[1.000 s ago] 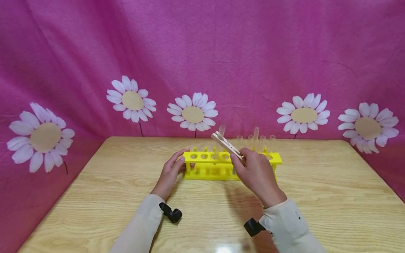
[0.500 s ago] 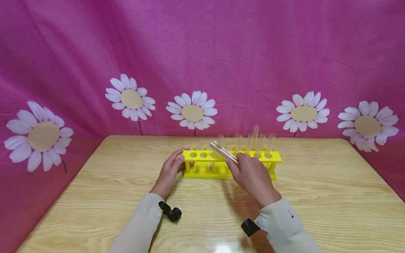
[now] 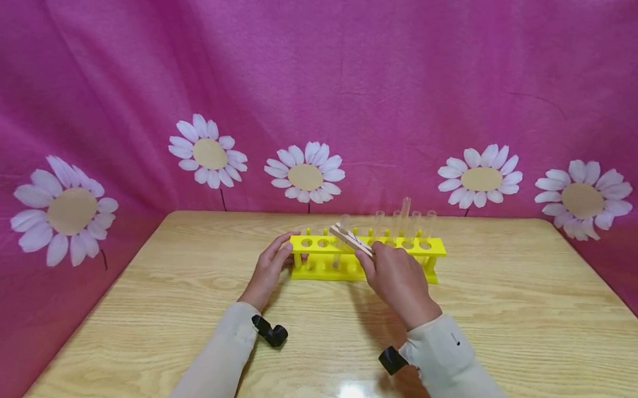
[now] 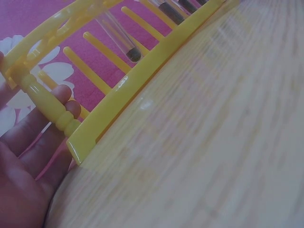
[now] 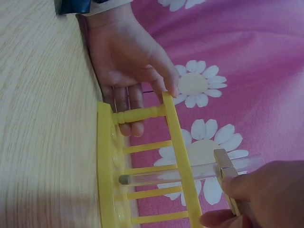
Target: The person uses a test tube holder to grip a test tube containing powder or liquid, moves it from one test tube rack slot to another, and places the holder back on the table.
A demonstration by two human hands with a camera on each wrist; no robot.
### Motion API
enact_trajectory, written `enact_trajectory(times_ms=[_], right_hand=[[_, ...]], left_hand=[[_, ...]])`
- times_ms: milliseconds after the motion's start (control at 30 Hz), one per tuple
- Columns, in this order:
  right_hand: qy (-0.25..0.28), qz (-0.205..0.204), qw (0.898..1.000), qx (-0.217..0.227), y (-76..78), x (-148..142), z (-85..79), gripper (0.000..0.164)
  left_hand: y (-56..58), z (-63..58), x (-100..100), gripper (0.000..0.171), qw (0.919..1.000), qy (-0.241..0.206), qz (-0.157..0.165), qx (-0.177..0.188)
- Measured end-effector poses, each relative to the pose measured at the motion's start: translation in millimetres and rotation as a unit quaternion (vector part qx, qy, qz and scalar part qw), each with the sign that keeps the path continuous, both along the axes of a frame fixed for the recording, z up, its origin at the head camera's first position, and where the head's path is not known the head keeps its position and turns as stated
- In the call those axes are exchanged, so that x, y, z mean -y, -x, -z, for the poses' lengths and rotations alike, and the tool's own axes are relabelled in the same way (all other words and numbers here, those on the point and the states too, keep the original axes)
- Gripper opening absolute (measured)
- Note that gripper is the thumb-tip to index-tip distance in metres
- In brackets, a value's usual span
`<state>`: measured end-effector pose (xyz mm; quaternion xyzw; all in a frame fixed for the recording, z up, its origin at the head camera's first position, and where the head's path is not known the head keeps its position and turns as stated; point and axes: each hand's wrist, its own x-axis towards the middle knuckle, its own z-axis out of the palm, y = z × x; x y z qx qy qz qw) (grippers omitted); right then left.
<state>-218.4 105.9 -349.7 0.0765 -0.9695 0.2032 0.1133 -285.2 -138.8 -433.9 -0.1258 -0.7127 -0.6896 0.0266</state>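
Observation:
A yellow test tube rack [image 3: 314,276] stands on the table, and my left hand [image 3: 268,267] grips its left end. In the left wrist view, the fingers [image 4: 35,130] reach behind the rack's end post [image 4: 47,102]. My right hand [image 3: 400,281] holds a wooden test tube clamp [image 3: 348,239], whose far end is around the upper part of a clear test tube [image 5: 152,177]. That tube passes through a hole in the rack's top plate. Something dark sits in its bottom, close to the base in the right wrist view.
Several more clear test tubes [image 3: 407,210] stand in the rack's right part, one taller than the others. Yellow pegs [image 4: 85,69] rise along the rack. Behind the wooden table [image 3: 157,289] hangs a pink curtain [image 3: 378,89] with daisies.
My right hand has moved left and down with the clamp, and its test tube now sits lower in the rack. The left hand keeps its place at the rack's end.

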Motion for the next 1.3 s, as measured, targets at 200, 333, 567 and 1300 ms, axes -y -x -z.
enact_trajectory(times_ms=[200,333,567,1300], right_hand=[[-0.015,0.006,1.0,-0.023,-1.1,3.4,2.3,0.033],[-0.008,0.006,1.0,-0.027,-1.1,5.1,5.1,0.032],[0.002,0.006,0.999,-0.043,-0.2,5.6,8.7,0.031],[0.02,-0.002,0.999,-0.042,2.7,4.2,15.0,0.032]], left_hand=[[-0.3,-2.6,1.1,0.041,0.9996,-0.016,0.021,0.008],[-7.4,-13.1,1.1,0.04,0.9995,-0.012,0.027,0.014],[-18.4,-27.9,-3.2,0.039,0.9997,0.005,0.019,0.012],[-0.2,-0.2,-0.2,0.036,1.0,0.003,0.0,-0.005]])
